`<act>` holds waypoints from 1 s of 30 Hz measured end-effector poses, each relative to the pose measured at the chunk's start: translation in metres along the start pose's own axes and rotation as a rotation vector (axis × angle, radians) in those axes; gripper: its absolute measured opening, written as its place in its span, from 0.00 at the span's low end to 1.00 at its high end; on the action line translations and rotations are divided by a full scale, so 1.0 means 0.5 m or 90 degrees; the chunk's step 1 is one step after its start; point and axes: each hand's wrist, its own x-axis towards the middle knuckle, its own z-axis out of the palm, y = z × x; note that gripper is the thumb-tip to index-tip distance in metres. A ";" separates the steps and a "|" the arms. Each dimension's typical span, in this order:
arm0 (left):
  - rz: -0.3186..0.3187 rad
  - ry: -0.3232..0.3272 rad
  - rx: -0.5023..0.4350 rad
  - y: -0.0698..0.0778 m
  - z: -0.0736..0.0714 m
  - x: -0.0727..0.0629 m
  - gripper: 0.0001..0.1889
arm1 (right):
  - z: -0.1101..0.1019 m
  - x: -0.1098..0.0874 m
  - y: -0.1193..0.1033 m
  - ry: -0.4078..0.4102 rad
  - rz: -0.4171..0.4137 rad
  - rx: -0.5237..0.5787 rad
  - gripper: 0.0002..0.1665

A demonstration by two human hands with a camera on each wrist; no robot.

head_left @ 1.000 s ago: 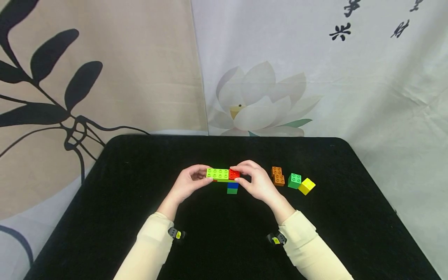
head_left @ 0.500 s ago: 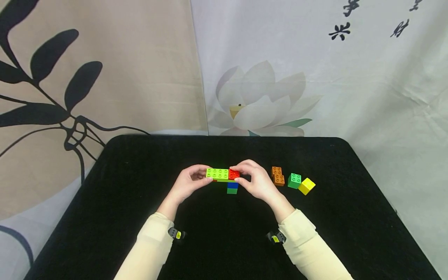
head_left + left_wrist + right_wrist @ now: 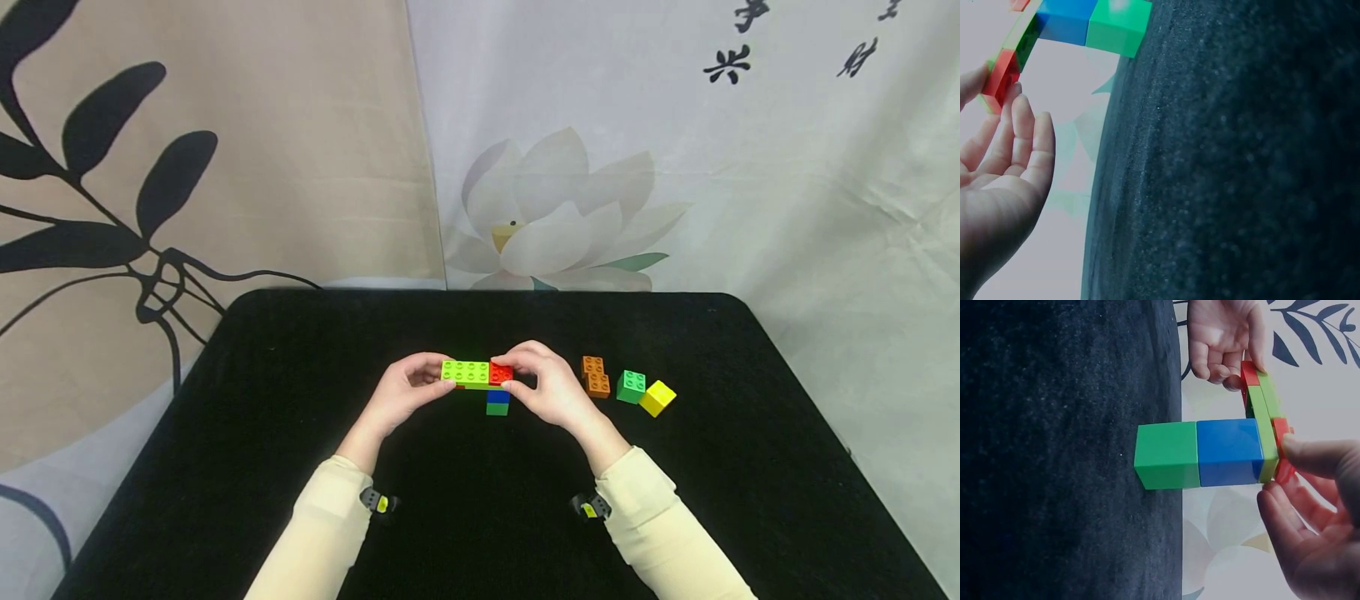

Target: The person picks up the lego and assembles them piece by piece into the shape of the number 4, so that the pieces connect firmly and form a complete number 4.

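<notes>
Brick structure, left hand pinching one end with fingers, right hand the other, position unchanged

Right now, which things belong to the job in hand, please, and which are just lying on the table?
In the job, held or attached:
lime bricks
red bricks
blue block
lower green block

Lying about, not held:
orange bricks
loose green brick
yellow block

Behind the black table, a backdrop shows a white lotus and dark leaves.
</notes>
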 end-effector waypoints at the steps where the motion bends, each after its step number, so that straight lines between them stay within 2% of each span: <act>1: 0.000 0.001 0.000 0.000 0.001 0.000 0.17 | 0.000 0.000 0.000 0.000 0.001 0.000 0.18; 16: -0.003 0.006 0.006 -0.003 0.005 0.002 0.17 | -0.005 0.002 0.000 -0.003 0.012 0.004 0.18; 23: 0.005 0.017 0.010 -0.002 0.009 0.001 0.17 | -0.008 0.002 -0.001 -0.016 0.043 -0.008 0.19; 30: 0.001 0.013 0.008 -0.002 0.008 0.003 0.18 | -0.005 -0.001 0.005 -0.013 0.051 0.016 0.19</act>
